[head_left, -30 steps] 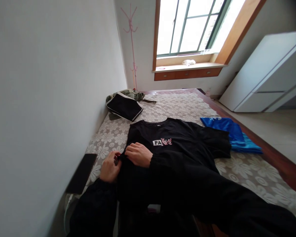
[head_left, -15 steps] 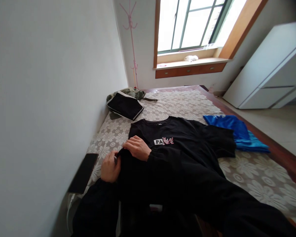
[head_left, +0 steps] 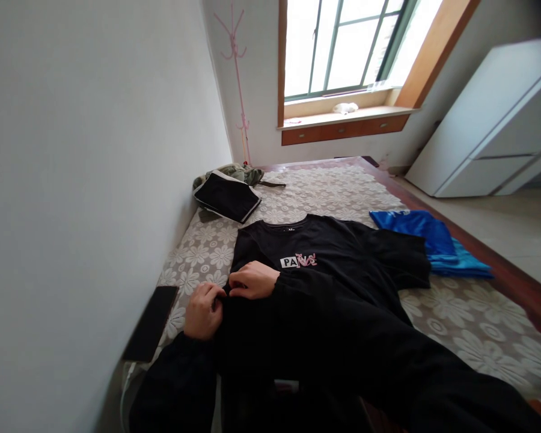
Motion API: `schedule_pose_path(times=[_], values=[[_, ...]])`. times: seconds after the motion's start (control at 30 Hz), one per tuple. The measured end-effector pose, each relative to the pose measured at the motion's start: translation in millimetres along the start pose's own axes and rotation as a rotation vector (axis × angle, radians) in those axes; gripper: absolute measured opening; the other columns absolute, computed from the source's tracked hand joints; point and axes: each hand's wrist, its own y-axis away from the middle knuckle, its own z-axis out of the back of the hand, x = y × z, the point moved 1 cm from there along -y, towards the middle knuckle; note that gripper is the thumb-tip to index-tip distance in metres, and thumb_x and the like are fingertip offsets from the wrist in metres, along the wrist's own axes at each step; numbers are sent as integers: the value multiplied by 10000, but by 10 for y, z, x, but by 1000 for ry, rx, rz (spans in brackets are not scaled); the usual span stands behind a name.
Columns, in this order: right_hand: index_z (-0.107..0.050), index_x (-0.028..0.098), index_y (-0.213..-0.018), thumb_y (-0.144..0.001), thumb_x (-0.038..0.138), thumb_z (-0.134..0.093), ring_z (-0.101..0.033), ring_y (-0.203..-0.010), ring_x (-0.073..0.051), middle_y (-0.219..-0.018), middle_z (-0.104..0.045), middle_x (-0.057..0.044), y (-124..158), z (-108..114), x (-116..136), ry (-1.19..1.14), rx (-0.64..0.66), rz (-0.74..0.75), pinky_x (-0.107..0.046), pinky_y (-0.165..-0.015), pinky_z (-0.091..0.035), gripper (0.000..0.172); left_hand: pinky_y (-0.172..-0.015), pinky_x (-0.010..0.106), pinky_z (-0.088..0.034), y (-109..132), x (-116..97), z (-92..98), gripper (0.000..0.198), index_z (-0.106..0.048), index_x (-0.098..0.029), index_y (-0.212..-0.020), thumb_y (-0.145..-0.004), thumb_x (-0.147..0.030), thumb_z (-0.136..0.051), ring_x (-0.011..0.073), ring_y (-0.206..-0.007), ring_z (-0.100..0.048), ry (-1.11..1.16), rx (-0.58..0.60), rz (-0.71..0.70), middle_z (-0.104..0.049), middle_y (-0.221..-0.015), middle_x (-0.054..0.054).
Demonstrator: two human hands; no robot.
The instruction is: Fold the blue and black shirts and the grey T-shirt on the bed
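A black T-shirt [head_left: 261,243] with a white-and-pink print on its chest lies face up on a flower-patterned cover. Its neckline points away from me, and its right-hand sleeve is spread out. At the shirt's left edge, my left hand [head_left: 204,311] is closed with its fingertips pinching the black cloth. Just beside it my right hand [head_left: 255,280] is also closed, fingers curled down on the same edge. My right forearm in a black sleeve crosses the shirt and hides much of its lower part.
A black phone [head_left: 151,325] with a white cable lies by the wall at left. Folded blue clothes [head_left: 415,231] lie at the right edge. A black-and-green bundle [head_left: 228,195] sits at the back left, near a pink coat stand [head_left: 238,78]. A white cabinet [head_left: 491,120] stands at right.
My right hand has come slightly down and its fingers have curled in at the shirt's edge, close to my left hand. The left hand has shifted a little. The shirt lies much as before.
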Motion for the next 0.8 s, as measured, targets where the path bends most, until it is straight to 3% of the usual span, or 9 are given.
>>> schedule_pose_path(times=[0.1,0.2,0.3,0.43,0.6,0.8], values=[[-650,234,-970,-983,413,-625,-644,-749,-138,-828,-697,20,-25,168,-141,-69,-85,-253,-248,-661,-401,181,-888,417,-503,2,-26,8,265,-649,-249,-848,-781,-43,-497,268,-995,-611,41,27,-48,-678,-943,52],[-616,222,-1043,-953,352,-649,-651,-944,-177,-1056,-692,-40,-78,325,-438,-34,-199,-548,-264,-790,-443,161,-918,395,-520,6,-47,18,323,-676,-251,-878,-786,-9,-483,247,-1015,-619,92,38,-83,-678,-968,51],[-581,198,-1074,-897,329,-689,-638,-1008,-237,-1103,-674,-89,-183,384,-759,-10,-195,-734,-310,-832,-468,245,-925,382,-533,6,-60,17,339,-694,-246,-894,-792,3,-487,236,-1013,-627,121,53,-115,-679,-970,53],[-578,198,-1092,-891,299,-657,-650,-925,-229,-1026,-695,-65,-413,319,-1005,-44,-190,-771,-307,-788,-498,238,-921,387,-534,8,-52,2,353,-704,-244,-877,-781,15,-485,236,-1010,-626,115,68,-135,-682,-960,51],[-661,216,-1033,-833,111,-575,-647,-992,-187,-1081,-715,-14,-691,171,-1111,-79,-205,-723,-264,-856,-502,242,-892,388,-536,18,-36,-6,355,-719,-246,-873,-791,11,-487,235,-995,-622,115,100,-166,-685,-950,51],[-725,237,-1050,-911,130,-475,-639,-1071,-234,-1123,-723,-36,-742,80,-1189,-52,-228,-733,-316,-888,-503,305,-890,396,-527,30,-38,-4,351,-732,-249,-903,-817,-6,-493,236,-993,-619,96,84,-165,-685,-950,60]])
